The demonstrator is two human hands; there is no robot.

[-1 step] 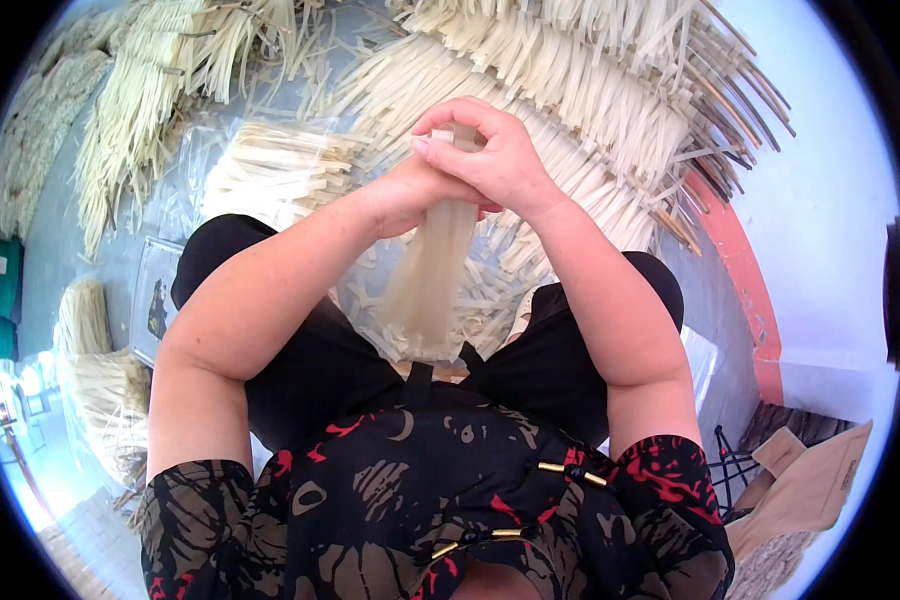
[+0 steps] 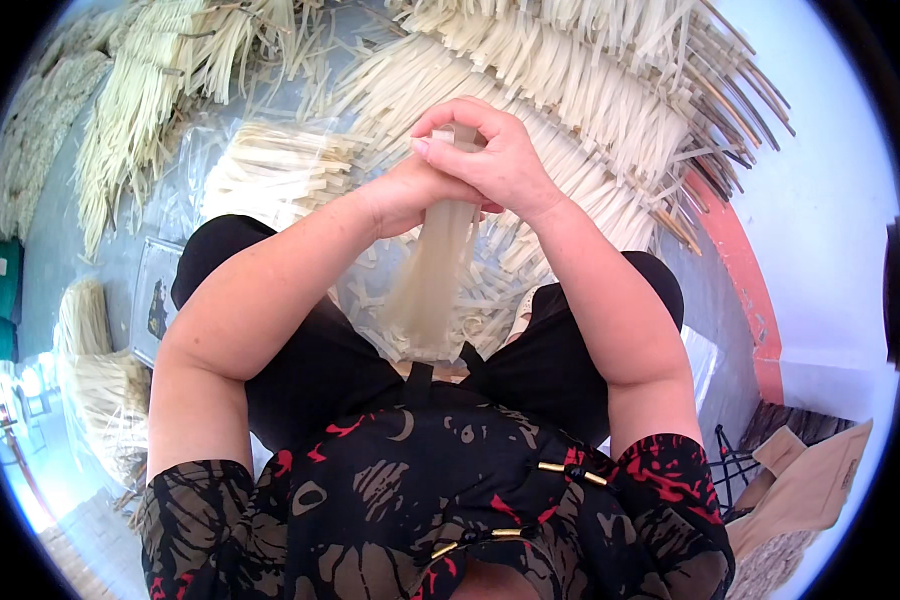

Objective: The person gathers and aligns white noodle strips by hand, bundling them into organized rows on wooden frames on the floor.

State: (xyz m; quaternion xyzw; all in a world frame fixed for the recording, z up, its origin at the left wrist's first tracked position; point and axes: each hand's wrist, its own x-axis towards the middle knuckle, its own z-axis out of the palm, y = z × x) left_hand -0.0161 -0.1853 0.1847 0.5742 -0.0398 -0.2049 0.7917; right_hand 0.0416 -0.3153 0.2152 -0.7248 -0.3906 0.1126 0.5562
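Observation:
Between my knees hangs a bundle of flat, pale, translucent strips [image 2: 435, 270] that look like dried wide noodles. Its lower part is blurred. My left hand [image 2: 410, 192] is closed around the bundle's upper part, its fingers partly hidden behind the strips and under the other hand. Over the top end curls my right hand [image 2: 495, 160], with thumb and fingers wrapped round the strips and overlapping the left hand. A short stub of the bundle shows inside the ring of the right fingers.
Rows of similar strips [image 2: 590, 90] hang on thin sticks [image 2: 740, 100] at the far right. A stacked pile of strips [image 2: 275, 175] lies on plastic beyond my left knee. Bundles [image 2: 105, 390] stand at the left, and loose bits litter the floor. A cardboard piece [image 2: 810, 485] is at near right.

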